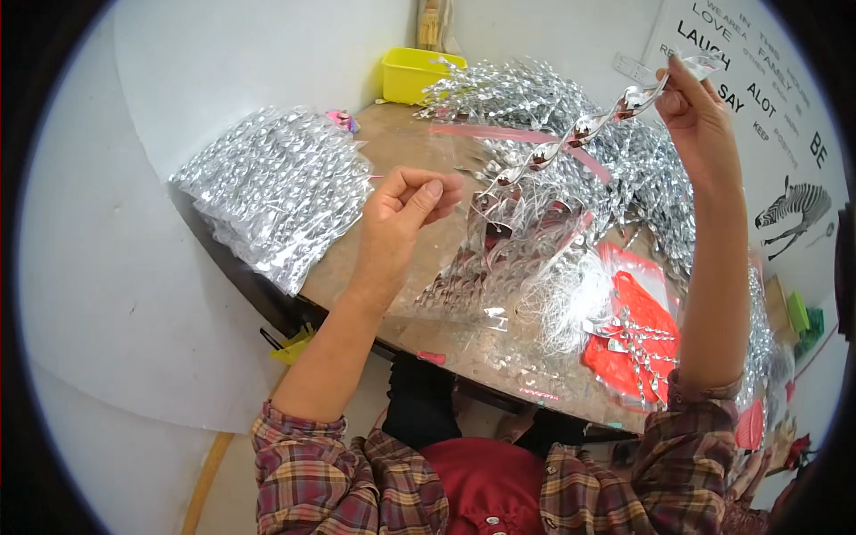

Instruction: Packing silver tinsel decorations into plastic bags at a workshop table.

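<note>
High at the right, my right hand (pixel 694 107) pinches one end of a twisted silver foil strip (pixel 584 132), which slants down to the left over the table. My left hand (pixel 412 201) hovers near the strip's lower end with its fingers curled and thumb pressed to them. Whatever it may hold is too small or hidden to make out. Below the strip lies a clear plastic packet of twisted silver strips (pixel 508 245). Beside that packet is a tangle of fine white threads (pixel 568 303).
A large pile of twisted foil strips (pixel 655 169) covers the table's far right, and stacked silver packets (pixel 276 183) sit at the left. A yellow bin (pixel 412 76) stands at the back. Near the right edge lies a red packet (pixel 629 343) with short foil strips on it.
</note>
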Demonstrator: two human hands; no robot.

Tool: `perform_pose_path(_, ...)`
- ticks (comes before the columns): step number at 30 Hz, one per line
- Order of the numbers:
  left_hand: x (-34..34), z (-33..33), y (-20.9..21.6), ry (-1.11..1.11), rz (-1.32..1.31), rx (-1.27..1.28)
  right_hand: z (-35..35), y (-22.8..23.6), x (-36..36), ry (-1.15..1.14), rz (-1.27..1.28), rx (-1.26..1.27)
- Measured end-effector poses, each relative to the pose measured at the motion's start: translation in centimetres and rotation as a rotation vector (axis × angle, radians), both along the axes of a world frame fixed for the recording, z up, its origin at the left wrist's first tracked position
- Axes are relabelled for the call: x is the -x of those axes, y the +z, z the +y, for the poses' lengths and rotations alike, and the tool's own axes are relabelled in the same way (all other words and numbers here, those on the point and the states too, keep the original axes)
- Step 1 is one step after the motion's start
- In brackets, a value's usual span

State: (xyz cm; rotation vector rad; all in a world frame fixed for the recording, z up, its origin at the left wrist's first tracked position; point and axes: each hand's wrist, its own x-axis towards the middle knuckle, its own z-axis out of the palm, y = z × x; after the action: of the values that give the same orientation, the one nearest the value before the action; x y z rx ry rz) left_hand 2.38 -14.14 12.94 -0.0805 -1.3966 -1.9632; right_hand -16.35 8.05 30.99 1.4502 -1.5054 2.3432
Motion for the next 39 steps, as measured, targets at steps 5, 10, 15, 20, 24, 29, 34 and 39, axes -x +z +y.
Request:
perform_pose_path(5, -0.2, 0.9, 0.6, 0.006, 0.019, 0.071, -1.6, 0.0, 1.2, -0.093, -0.107, 0.026)
perform_pose_path(10, 0.0, 1.2, 0.6, 0.069, 0.034, 0.172, -3.4, -0.7, 1.4, -0.066, -0.101, -0.064)
perform_pose_path(15, 0.0, 1.2, 0.7, 0.032, 0.011, 0.115, -6.5, -2.6, -4.4, -0.097, 0.137, -0.245)
perform_pose_path(20, 0.1, 1.0, 0.9, 0.039, -0.018, 0.076, -7.5, -7.2, -7.6, -0.025, 0.079, -0.466)
perform_pose_path(24, 0.5, 0.8, 0.7, 0.052, -0.019, 0.088, -6.2, -6.1, -7.2, -0.083, 0.229, -0.78)
perform_pose_path(29, 0.6, 0.4, 0.5, 0.052, 0.006, 0.048, -6.1, -5.3, -6.5, -0.321, 0.496, -0.559)
perform_pose_path(34, 0.5, -0.1, 0.5, 0.052, -0.025, 0.006, -6.2, -6.2, -6.9, -0.141, 0.744, -0.76)
perform_pose_path(39, -2.1, -2.2, -0.3, 0.091, 0.038, -0.063, -4.4, -7.9, -0.8, -0.237, 0.287, -0.253)
